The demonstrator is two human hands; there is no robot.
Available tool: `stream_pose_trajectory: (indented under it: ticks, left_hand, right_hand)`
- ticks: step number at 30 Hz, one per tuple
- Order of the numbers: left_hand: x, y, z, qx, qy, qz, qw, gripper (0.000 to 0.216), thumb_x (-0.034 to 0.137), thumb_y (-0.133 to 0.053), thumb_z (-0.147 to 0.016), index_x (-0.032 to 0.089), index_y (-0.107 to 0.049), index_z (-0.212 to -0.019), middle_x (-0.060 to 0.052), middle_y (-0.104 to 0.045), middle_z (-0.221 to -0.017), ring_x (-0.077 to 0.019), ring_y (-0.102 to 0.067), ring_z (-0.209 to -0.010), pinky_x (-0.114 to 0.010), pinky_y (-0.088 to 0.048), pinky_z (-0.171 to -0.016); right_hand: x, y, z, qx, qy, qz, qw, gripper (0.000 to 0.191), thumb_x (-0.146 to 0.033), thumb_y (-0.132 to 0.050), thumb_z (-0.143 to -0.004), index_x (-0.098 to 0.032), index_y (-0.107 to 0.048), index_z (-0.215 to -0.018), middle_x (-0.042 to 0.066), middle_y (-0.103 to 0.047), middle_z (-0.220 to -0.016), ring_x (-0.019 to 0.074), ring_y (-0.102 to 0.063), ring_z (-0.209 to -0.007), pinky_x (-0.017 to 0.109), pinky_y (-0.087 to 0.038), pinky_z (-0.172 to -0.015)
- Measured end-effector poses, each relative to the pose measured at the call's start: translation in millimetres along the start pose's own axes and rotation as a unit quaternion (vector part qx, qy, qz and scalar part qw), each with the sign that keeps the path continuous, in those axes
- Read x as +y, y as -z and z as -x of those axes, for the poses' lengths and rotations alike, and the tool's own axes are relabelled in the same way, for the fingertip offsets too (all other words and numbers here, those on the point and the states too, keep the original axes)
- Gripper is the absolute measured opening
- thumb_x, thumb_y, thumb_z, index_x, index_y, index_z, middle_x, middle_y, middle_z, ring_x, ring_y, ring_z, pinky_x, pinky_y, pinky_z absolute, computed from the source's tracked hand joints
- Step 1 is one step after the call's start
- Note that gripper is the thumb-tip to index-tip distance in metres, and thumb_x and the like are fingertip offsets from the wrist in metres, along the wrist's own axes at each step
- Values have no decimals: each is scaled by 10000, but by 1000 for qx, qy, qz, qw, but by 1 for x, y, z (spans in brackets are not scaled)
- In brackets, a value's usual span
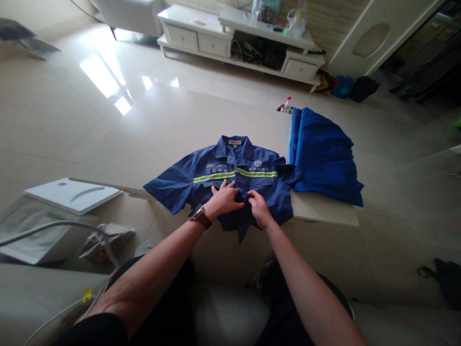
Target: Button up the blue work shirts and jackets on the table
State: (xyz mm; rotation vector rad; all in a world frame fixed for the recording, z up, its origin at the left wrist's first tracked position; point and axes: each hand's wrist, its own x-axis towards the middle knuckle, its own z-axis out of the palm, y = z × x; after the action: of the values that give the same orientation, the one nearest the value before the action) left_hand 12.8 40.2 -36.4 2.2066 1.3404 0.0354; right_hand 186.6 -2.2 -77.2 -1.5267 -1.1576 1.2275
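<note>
A dark blue short-sleeved work shirt [216,166] lies front up with its collar away from me. Yellow-green reflective bands and pale printed marks cross its chest. My left hand [224,199] rests on the lower front, some fingers spread over the cloth, thumb and forefinger closing on the front opening's edge. Right beside it, my right hand [259,209] pinches the same edge between thumb and fingers. Whatever small part lies between the fingertips is hidden. The shirt's bottom hem hangs in folds over the near edge of the pale table [324,209].
A folded pile of brighter blue cloth [324,154] lies right of the shirt, with red-capped bottles [288,103] behind it. A white appliance [68,197] and a plastic bag [108,240] are at left. A white TV cabinet [216,41] stands at the back.
</note>
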Motion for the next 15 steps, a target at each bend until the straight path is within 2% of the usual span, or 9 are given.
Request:
stream_pose_trajectory:
  ticks: [3,7,11,15]
  left_hand:
    - [7,0,3,73,-20,-3,997,255,408,-673,-891,220,-751,-1044,-141,-647,-1354,-393,-516,-1305,-666,-398,-1055]
    - [11,1,4,100,-54,-10,993,169,218,-625,-882,202,-754,-990,-110,-722,-1081,-310,-592,-1122,-502,-435,-984]
    - [11,0,2,98,-74,-2,992,189,178,-588,-872,204,-759,-949,-93,-729,-1022,-274,-608,-1056,-400,-450,-898]
    - [12,0,1,97,-86,3,991,180,170,-578,-867,202,-753,-889,-80,-726,-992,-259,-617,-1024,-376,-450,-870]
  right_hand:
    - [-1,-1,1,19,-21,-16,999,166,-401,-502,-770,-243,-552,-781,-20,-558,-710,186,-522,-746,283,-446,-707]
    - [-6,1,2,17,5,22,1000,270,-472,-629,-736,-227,-606,-847,11,-650,-815,202,-583,-812,316,-477,-783]
    - [-11,5,3,28,47,85,995,260,-440,-597,-763,-204,-674,-839,60,-721,-870,233,-634,-863,357,-486,-855]
    - [-13,7,7,60,66,132,987,244,-417,-574,-800,-205,-692,-825,66,-743,-852,235,-646,-838,346,-494,-824]
